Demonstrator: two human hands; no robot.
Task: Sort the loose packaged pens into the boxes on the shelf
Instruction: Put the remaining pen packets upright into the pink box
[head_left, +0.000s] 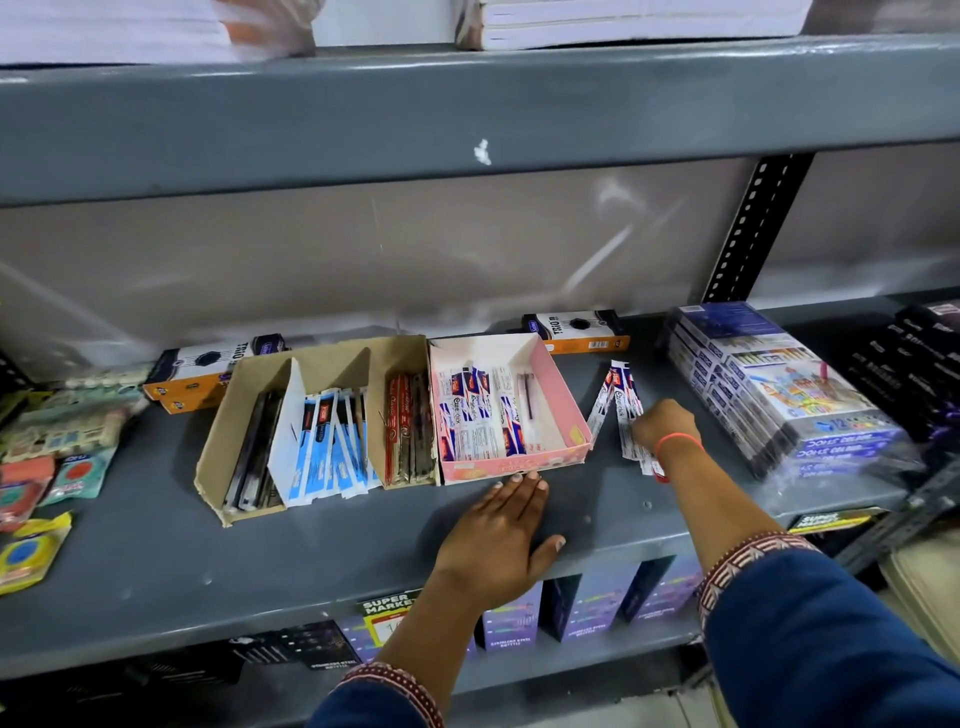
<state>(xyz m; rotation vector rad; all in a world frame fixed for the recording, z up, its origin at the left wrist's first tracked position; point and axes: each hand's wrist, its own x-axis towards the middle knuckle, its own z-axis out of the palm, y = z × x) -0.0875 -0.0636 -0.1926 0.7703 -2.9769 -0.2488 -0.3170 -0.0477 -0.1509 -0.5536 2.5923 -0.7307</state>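
A pink box (558, 400) stands on the grey shelf (311, 551) and holds several white, blue and red pen packets (470, 410). To its left a brown cardboard box (322, 358) with dividers holds dark, blue-white and red pen packets. Loose pen packets (615, 395) lie fanned on the shelf just right of the pink box. My right hand (662, 423) is closed on the near ends of these packets. My left hand (501, 530) lies flat on the shelf, fingers spread, fingertips touching the pink box's front wall.
Orange-and-black boxes (576, 332) lie behind the two boxes. A stack of wrapped colour-pencil packs (779, 389) sits close to the right of my right hand. Blister-packed items (57, 457) crowd the left end. An upper shelf beam (467, 114) hangs overhead.
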